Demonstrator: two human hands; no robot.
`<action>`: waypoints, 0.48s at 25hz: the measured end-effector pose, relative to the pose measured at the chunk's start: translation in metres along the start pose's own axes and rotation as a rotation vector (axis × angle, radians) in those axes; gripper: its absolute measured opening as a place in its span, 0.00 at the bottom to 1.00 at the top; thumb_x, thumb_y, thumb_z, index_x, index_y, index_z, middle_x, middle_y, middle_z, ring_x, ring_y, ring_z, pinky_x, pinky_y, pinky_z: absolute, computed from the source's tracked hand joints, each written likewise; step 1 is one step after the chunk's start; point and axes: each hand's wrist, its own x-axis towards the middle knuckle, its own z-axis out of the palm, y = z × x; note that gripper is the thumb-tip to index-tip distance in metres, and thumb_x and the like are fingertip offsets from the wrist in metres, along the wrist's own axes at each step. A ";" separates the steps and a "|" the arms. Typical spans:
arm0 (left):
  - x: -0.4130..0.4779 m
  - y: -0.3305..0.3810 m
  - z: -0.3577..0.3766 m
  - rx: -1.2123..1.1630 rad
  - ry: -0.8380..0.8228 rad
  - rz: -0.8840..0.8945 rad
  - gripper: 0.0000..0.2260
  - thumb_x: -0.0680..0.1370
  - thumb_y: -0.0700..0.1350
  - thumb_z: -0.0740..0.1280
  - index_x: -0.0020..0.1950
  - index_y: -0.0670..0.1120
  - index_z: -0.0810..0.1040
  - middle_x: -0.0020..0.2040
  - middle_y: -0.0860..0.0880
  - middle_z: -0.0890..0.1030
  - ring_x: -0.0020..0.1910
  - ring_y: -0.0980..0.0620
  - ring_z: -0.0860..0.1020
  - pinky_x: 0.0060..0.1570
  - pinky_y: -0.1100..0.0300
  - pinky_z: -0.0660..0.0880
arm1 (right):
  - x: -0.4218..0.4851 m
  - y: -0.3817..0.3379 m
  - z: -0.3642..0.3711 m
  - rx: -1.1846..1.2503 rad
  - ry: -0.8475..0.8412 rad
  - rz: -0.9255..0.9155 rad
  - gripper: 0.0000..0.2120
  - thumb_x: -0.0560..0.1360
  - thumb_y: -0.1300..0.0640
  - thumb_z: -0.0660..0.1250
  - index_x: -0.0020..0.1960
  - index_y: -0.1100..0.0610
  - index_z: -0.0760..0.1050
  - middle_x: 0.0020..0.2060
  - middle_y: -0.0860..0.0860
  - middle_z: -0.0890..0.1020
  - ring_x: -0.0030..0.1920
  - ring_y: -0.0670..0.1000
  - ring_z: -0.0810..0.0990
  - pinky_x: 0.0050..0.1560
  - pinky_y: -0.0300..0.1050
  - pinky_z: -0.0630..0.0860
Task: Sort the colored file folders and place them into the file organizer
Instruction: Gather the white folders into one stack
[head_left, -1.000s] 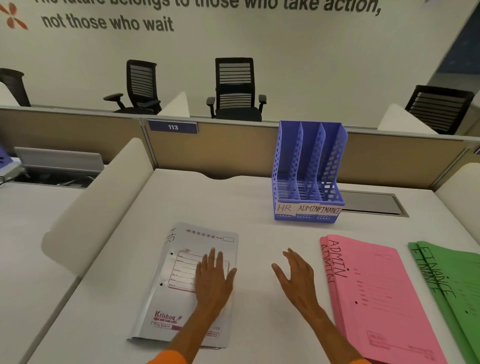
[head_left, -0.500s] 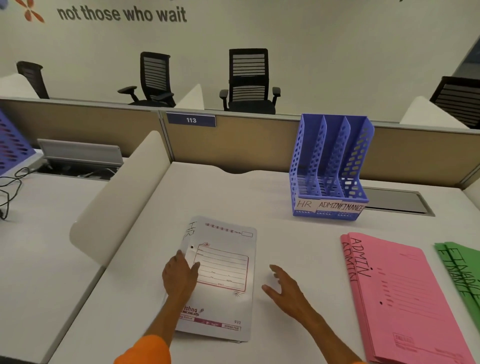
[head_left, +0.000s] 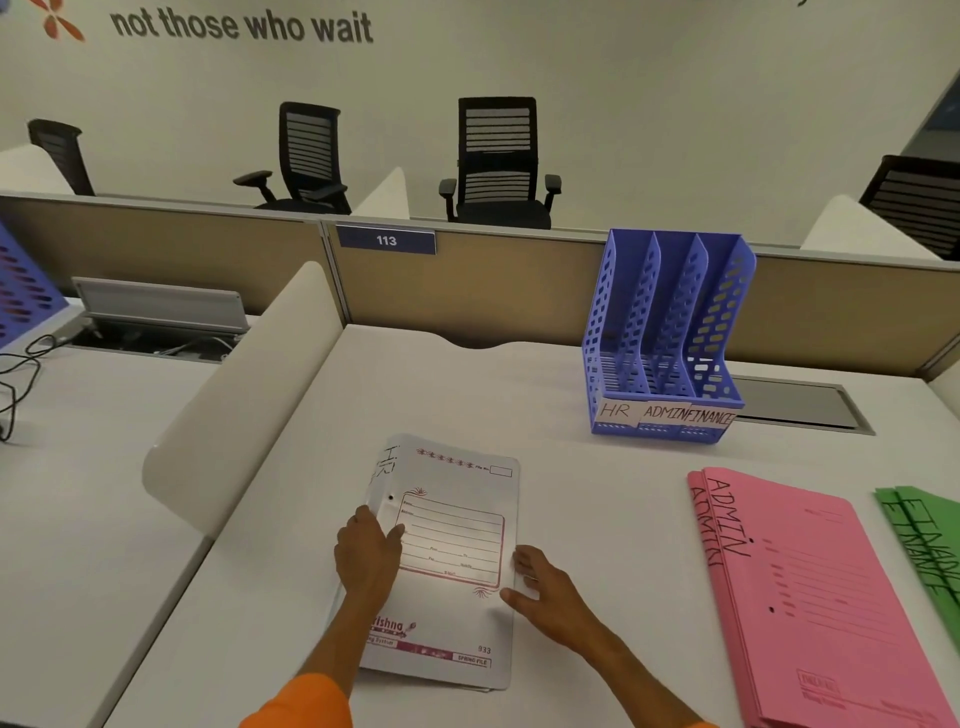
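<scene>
A white folder marked HR lies flat on the white desk in front of me. My left hand grips its left edge, thumb on the cover and fingers curled at the side. My right hand rests at the folder's right edge with its fingers spread, touching the edge. To the right lies a stack of pink folders marked ADMIN. Green folders marked FINANCE are at the far right, partly cut off. A blue three-slot file organizer labelled HR, ADMIN, FINANCE stands empty at the back right.
A curved white divider borders the desk on the left, and a tan partition closes the back. A grey cable hatch sits flush behind the organizer. Cables trail over the neighbouring desk. Black office chairs stand beyond the partition.
My left hand slid from the middle of the cover to the white folder's left edge and took hold there. My right hand moved left to the folder's right edge. My view shifted left.
</scene>
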 end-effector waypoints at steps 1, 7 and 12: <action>0.001 0.000 0.000 -0.005 0.007 -0.003 0.25 0.75 0.52 0.73 0.65 0.38 0.72 0.60 0.39 0.80 0.58 0.39 0.78 0.58 0.46 0.78 | 0.000 0.000 0.001 0.002 0.002 0.002 0.34 0.74 0.46 0.71 0.74 0.50 0.59 0.73 0.50 0.69 0.71 0.50 0.70 0.67 0.39 0.69; 0.021 -0.001 -0.005 -0.260 -0.030 -0.155 0.34 0.70 0.52 0.78 0.69 0.38 0.71 0.63 0.39 0.79 0.63 0.36 0.76 0.64 0.40 0.72 | -0.005 -0.005 0.001 0.007 0.003 0.003 0.35 0.74 0.47 0.72 0.75 0.50 0.58 0.74 0.50 0.68 0.72 0.49 0.69 0.70 0.42 0.67; 0.033 0.000 -0.013 -0.320 -0.155 -0.252 0.32 0.66 0.53 0.80 0.65 0.42 0.76 0.60 0.41 0.80 0.63 0.38 0.75 0.67 0.40 0.67 | -0.008 -0.008 0.001 0.001 0.006 0.003 0.35 0.74 0.48 0.71 0.75 0.50 0.58 0.74 0.49 0.67 0.73 0.50 0.68 0.72 0.46 0.67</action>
